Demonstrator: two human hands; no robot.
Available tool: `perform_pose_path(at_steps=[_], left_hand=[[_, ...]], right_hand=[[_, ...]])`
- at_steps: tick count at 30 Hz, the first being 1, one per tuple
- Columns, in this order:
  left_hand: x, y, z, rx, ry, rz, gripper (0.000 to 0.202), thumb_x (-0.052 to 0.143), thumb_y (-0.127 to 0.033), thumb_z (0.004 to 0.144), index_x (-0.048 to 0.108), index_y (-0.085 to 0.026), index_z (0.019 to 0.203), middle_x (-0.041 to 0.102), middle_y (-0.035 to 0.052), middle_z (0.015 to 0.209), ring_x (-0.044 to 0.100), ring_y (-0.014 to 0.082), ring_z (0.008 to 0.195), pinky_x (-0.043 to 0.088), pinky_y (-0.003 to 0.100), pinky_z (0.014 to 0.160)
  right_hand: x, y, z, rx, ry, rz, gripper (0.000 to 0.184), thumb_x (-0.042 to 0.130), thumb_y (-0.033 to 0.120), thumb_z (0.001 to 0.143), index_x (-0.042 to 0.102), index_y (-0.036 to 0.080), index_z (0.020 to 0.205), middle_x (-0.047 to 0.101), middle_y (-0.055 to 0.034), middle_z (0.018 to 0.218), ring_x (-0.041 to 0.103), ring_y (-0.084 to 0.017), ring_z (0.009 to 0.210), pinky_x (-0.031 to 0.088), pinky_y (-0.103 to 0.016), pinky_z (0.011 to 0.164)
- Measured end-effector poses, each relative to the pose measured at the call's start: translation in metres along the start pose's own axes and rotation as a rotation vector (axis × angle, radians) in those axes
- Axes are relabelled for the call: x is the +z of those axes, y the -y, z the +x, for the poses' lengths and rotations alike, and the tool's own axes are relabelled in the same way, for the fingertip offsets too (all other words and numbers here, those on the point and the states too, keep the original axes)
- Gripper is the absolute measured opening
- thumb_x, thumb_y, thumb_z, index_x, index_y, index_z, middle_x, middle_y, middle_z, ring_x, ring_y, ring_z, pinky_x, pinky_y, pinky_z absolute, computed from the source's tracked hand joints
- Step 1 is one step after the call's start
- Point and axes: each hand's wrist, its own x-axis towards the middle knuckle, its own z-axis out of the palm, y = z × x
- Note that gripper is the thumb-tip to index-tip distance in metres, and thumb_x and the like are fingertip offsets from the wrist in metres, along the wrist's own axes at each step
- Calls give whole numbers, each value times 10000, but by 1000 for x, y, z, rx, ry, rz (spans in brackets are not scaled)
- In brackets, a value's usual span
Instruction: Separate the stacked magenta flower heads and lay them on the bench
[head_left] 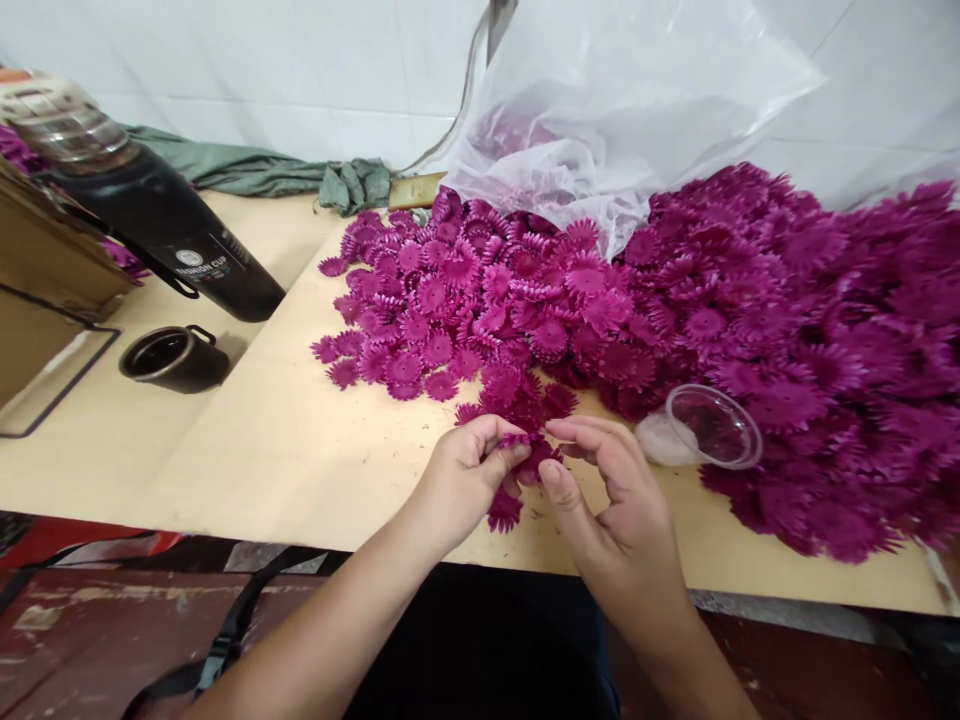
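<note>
Near the table's front edge, my left hand [480,470] pinches a magenta artificial flower head [516,439] between thumb and fingers. Just to its right is my right hand [611,490], thumb and fingers apart, with its fingertips close to the flower petals. Nothing shows between those fingers. More flower heads lie under and between the hands, one of them a loose flower head [505,512] below my left fingers. Behind them spreads a large heap of magenta flower heads [551,335], reaching far to the right. My fingers partly cover the held flower.
A clear plastic cup [716,428] lies tipped beside the heap. To the left are a black flask [161,215], a dark cup [176,358] and a cardboard box [45,290]. A translucent plastic bag [600,100] rises behind the flowers, and green cloth [247,165] lies along the wall.
</note>
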Motion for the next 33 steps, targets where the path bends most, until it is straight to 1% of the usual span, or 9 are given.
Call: perform_pose_path(at_steps=[4, 7, 13, 18, 21, 23, 27, 29, 33], left_hand=[[2, 2, 2, 12, 33, 75, 206, 583, -311, 752, 469, -180, 640, 462, -70, 463, 409, 64, 389, 314, 180, 393], [2, 3, 3, 90, 3, 169, 250, 569, -327, 761, 421, -189, 614, 400, -78, 488, 355, 61, 426, 274, 180, 409], [3, 1, 4, 121, 66, 290, 289, 547, -360, 776, 406, -189, 591, 367, -60, 541, 353, 82, 511, 284, 199, 473], [3, 2, 4, 75, 113, 176, 426, 593, -513, 750, 380, -193, 567, 338, -73, 497, 300, 61, 435, 238, 193, 412], [1, 0, 3, 65, 149, 99, 520, 581, -658, 697, 380, -197, 565, 343, -73, 476, 307, 59, 409, 242, 193, 389], [0, -2, 1, 96, 137, 101, 531, 550, -676, 713, 381, -195, 566, 353, -68, 490, 330, 64, 429, 271, 192, 402], [-2, -4, -4, 82, 195, 128, 401, 578, -558, 769, 473, -185, 667, 467, -49, 568, 422, 74, 470, 358, 195, 450], [-3, -4, -6, 60, 203, 111, 366, 593, -522, 770, 468, -190, 682, 459, -61, 536, 423, 73, 436, 353, 195, 429], [-5, -2, -4, 88, 71, 63, 413, 669, -487, 711, 405, -189, 602, 407, -84, 466, 365, 51, 401, 294, 175, 409]], right_hand=[[-1, -3, 4, 57, 12, 54, 195, 553, 293, 865, 567, 202, 1038, 588, -94, 987, 563, -244, 961, 484, -454, 834], [0, -5, 4, 139, 46, 119, 222, 573, 325, 853, 566, 207, 1041, 596, -95, 1010, 588, -243, 958, 502, -449, 831], [1, -9, 6, 351, 191, 433, 313, 603, 344, 837, 565, 203, 1114, 661, -77, 956, 643, -187, 824, 554, -329, 700], [-2, -13, 10, 411, 286, 669, 181, 665, 329, 791, 619, 216, 926, 653, -15, 788, 614, -138, 697, 536, -245, 589], [-1, -13, 11, 410, 242, 684, 192, 693, 364, 758, 607, 218, 847, 622, 1, 723, 581, -131, 638, 513, -235, 540], [1, -12, 12, 369, 186, 643, 174, 681, 365, 765, 599, 220, 816, 612, 2, 716, 570, -128, 628, 504, -234, 538], [6, -11, 11, 297, 20, 452, 96, 618, 300, 813, 595, 207, 798, 609, -6, 706, 556, -122, 606, 485, -235, 536], [10, -10, 9, 280, -26, 367, 72, 582, 264, 837, 586, 202, 802, 595, -3, 679, 542, -120, 583, 470, -235, 522], [14, -6, 7, 262, -109, 312, 58, 561, 259, 859, 562, 203, 841, 594, -13, 743, 557, -123, 633, 484, -242, 568]])
